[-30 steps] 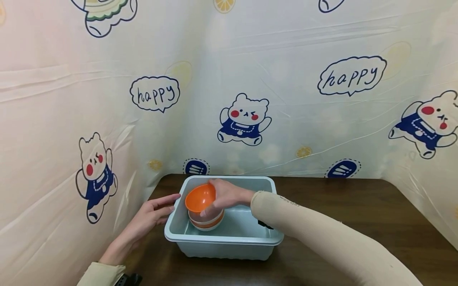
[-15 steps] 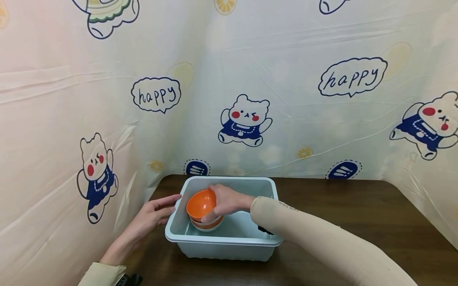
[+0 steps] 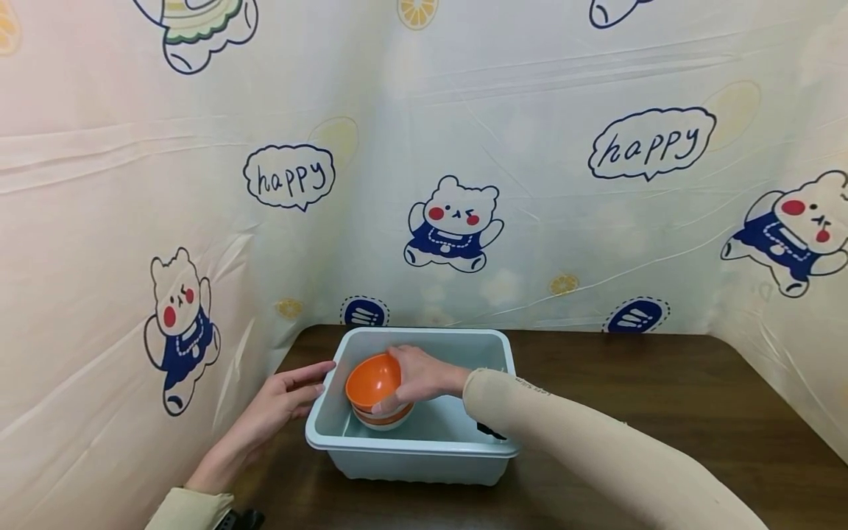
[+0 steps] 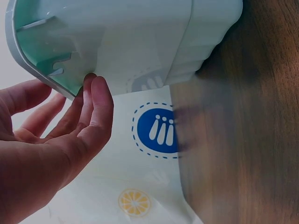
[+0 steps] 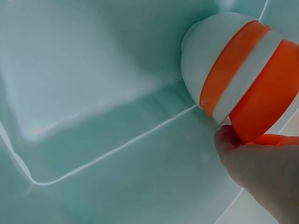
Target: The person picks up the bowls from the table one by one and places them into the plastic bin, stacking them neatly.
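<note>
A light blue plastic basin [image 3: 424,444] stands on the table. In its left part leans a stack of nested orange and white bowls [image 5: 219,58], tilted. The orange bowl [image 3: 372,381] on top sits in the white one below. My right hand [image 3: 424,374] reaches in over the basin and grips this orange bowl by its right side, thumb toward the front. At the basin's left rim is my left hand [image 3: 281,397]. In the left wrist view its thumb and fingertips [image 4: 100,91] lie on either side of the rim, pinching it.
The dark wooden table [image 3: 609,412] extends to the right of the basin. A printed cloth [image 3: 543,177] with bears and lettering hangs behind and at both sides.
My right hand has lowered the orange bowl onto the stack, so the white bowl beneath is now mostly covered. The left hand has stayed at the rim.
</note>
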`<state>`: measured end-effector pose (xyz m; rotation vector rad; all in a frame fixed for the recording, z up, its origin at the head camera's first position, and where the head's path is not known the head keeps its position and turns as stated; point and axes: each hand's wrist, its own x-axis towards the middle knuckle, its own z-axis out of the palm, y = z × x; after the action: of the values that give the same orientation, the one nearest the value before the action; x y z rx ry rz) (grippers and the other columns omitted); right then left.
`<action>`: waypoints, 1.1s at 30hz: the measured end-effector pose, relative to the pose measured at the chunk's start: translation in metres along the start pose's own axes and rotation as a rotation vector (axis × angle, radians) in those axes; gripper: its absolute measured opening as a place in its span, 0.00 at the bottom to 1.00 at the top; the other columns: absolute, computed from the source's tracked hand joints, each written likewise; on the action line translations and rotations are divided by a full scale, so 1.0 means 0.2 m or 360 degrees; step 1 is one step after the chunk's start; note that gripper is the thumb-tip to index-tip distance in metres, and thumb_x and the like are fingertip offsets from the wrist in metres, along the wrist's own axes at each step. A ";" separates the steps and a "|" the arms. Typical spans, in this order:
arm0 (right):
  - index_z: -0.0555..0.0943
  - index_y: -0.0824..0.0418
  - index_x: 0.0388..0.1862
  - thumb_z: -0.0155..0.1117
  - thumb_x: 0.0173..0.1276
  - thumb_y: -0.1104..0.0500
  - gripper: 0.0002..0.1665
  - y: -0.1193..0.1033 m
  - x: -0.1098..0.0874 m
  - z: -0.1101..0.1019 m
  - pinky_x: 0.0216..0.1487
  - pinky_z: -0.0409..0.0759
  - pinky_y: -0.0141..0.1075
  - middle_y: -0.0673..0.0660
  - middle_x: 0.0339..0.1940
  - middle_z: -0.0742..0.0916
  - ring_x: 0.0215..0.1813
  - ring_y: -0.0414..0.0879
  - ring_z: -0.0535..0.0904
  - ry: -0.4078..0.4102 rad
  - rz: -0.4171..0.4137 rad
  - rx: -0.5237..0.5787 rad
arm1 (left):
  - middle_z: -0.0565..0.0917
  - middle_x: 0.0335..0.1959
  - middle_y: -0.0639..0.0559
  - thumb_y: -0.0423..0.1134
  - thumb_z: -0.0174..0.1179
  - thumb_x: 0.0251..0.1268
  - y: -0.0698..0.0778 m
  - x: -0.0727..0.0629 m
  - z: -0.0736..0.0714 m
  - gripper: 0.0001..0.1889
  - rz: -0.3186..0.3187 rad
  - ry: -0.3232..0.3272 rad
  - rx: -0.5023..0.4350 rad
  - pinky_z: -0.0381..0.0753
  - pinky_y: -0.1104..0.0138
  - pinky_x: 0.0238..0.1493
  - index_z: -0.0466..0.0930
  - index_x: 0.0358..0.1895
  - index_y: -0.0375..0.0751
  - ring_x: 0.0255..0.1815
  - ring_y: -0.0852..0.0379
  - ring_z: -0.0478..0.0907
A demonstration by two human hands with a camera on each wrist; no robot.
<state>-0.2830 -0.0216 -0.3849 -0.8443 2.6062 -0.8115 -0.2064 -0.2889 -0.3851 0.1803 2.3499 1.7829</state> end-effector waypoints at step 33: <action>0.66 0.61 0.79 0.76 0.60 0.34 0.58 0.03 0.01 0.02 0.63 0.78 0.43 0.53 0.63 0.79 0.60 0.46 0.73 -0.0046 -0.0026 0.0021 | 0.69 0.76 0.31 0.38 0.56 0.82 0.00 0.01 0.00 0.28 -0.0006 0.0011 0.0011 0.84 0.51 0.58 0.66 0.79 0.32 0.65 0.38 0.80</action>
<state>-0.2854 -0.0204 -0.3920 -0.8683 2.5694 -0.8139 -0.2075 -0.2884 -0.3854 0.1709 2.3596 1.7765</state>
